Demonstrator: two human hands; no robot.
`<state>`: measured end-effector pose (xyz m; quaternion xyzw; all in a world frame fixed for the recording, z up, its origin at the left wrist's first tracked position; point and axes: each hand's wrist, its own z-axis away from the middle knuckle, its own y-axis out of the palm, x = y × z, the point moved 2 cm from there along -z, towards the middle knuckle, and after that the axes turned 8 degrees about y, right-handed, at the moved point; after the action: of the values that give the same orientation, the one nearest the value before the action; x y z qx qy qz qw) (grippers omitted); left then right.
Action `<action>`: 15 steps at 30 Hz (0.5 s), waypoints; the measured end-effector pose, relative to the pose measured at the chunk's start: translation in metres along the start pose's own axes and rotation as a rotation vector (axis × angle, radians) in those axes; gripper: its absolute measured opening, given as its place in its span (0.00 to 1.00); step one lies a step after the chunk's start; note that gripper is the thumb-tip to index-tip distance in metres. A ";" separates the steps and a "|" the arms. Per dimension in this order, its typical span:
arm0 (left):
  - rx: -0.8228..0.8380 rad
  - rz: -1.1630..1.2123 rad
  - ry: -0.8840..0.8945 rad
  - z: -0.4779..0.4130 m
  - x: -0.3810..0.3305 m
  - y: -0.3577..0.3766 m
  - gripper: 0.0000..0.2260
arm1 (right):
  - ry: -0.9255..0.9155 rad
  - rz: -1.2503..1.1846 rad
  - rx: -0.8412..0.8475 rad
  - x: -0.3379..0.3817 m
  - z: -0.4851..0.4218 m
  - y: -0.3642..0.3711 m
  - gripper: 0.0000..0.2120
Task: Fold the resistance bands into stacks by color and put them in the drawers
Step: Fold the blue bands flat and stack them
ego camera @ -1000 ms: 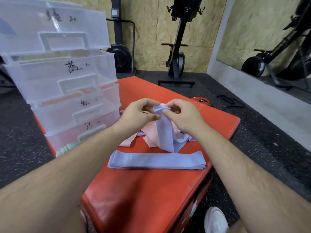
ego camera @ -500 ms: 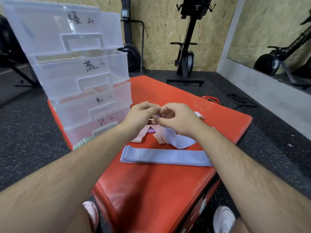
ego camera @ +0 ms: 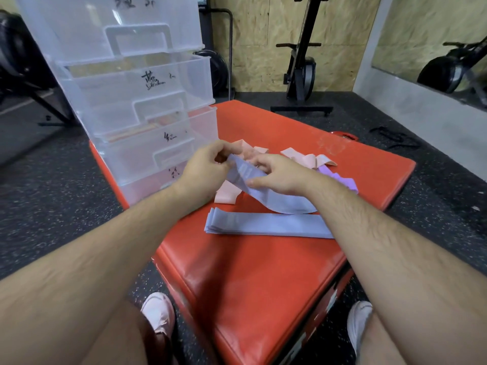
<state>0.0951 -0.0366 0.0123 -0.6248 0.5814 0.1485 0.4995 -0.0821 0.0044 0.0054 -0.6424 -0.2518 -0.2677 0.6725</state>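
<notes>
Two hands pinch one blue band: left hand at its end, right hand seemingly midway; it hangs toward 4 o'clock, just above the blue stack lying 9-to-3

Reaches in with both bare forearms, from 7 and 5 o'clock, converging near centre. Pinches the upper end of a pale blue flat elastic band in the curled left hand. Grips the same band with the right hand, at 3 o'clock of the left, knuckles up, thumb on the near side.
</notes>
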 end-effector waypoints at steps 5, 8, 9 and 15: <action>-0.033 -0.036 -0.057 -0.002 0.010 -0.013 0.13 | 0.048 0.181 0.026 -0.013 0.008 -0.014 0.13; -0.081 0.026 -0.112 -0.004 0.016 -0.019 0.13 | 0.108 0.282 0.030 -0.023 0.019 -0.030 0.14; -0.100 0.059 -0.124 -0.004 0.016 -0.021 0.14 | 0.137 0.313 0.047 -0.027 0.024 -0.036 0.12; -0.114 0.147 -0.201 -0.001 0.026 -0.032 0.16 | 0.261 0.428 0.051 -0.069 0.047 -0.062 0.10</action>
<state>0.1296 -0.0578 0.0074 -0.5898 0.5631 0.2793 0.5070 -0.1746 0.0521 0.0056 -0.6237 -0.0277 -0.1935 0.7568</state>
